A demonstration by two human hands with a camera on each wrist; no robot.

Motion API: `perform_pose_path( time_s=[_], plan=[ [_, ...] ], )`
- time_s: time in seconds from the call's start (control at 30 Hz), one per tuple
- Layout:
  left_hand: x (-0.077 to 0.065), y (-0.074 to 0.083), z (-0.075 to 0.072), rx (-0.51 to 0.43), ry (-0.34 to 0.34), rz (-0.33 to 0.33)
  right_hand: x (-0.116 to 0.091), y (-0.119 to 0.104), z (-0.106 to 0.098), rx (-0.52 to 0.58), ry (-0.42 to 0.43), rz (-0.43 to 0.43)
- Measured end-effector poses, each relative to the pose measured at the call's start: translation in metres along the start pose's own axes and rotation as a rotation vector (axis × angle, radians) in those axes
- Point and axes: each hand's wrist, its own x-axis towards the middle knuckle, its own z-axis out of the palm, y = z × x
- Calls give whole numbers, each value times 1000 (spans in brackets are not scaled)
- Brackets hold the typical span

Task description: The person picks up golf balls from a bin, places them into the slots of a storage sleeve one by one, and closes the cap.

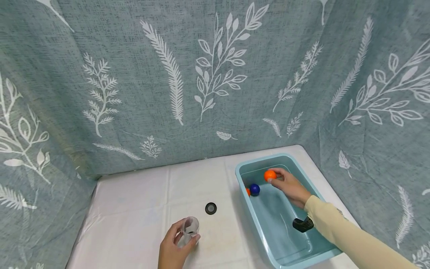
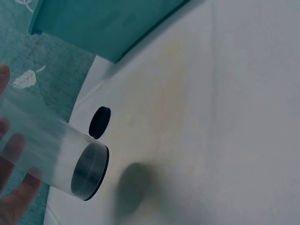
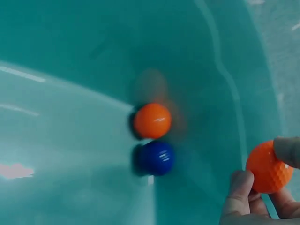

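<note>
My left hand [image 1: 177,243] grips a clear plastic tube [image 1: 190,228] by its side. In the left wrist view the tube [image 2: 61,140] has a dark base and its inside looks empty; its shadow falls on the cloth below. Over the blue tub [image 1: 262,239], my right hand [image 1: 289,185] pinches an orange dimpled golf ball [image 1: 270,175] between thumb and fingers. A second orange ball [image 3: 152,120] and a dark blue ball [image 3: 157,158] lie side by side on the tub's floor, against its left wall. A round black lid [image 1: 211,208] lies between tube and tub.
White cloth [image 1: 134,209] covers the table. Grey-green leaf-print curtains [image 1: 188,74] hang behind and on both sides. The tub's raised rim [image 1: 246,198] stands to the right of the lid. A black wrist device [image 1: 303,225] hangs under the right sleeve.
</note>
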Motion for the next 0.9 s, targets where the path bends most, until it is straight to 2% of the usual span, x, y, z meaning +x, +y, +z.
perform_pose_path(
  time_s=[0.2,0.4,0.53,0.77,0.9],
  plan=[
    [-2,8,-2,35,5,46,-6,-25,-1,95,-47,-67],
    [-1,21,-4,55,-4,106,-12,-59,6,131,-83,-123],
    [0,31,-7,80,-17,140,-18,-79,22,178,-145,-169],
    [3,51,-10,50,-54,187,-25,-103,60,223,-255,-209],
    [4,63,-12,81,-59,173,-26,-111,83,207,-320,-242]
  ],
)
